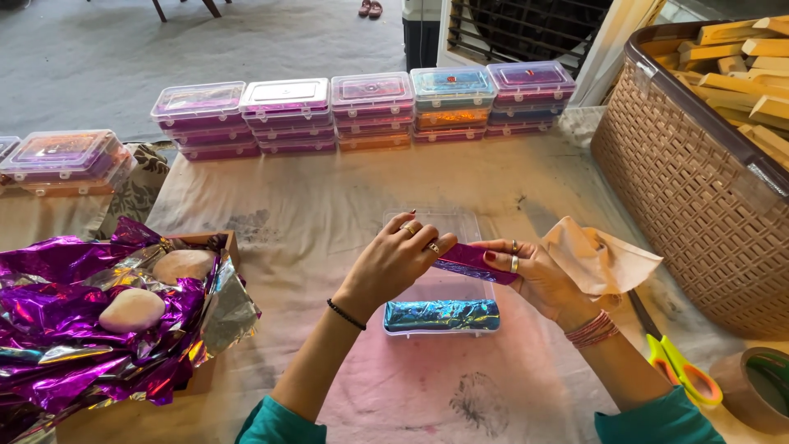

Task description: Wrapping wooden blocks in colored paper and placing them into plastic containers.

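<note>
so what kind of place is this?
Probably a home craft or packing workspace: cloth-covered table, rows of stacked plastic boxes, purple foil sheets, a basket of wooden sticks.

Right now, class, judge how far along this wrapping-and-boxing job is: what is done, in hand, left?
Done: closed stacked boxes line the far edge, and one blue foil-wrapped bar lies in the open clear box. In hand: left hand and right hand hold a purple-wrapped bar. Left: bare wooden blocks fill the basket.

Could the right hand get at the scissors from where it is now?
Probably yes. The scissors lie on the cloth just beside the right hand, nothing over their handles, but that hand holds a purple foil bar and a beige cloth, so it isn't free.
</note>
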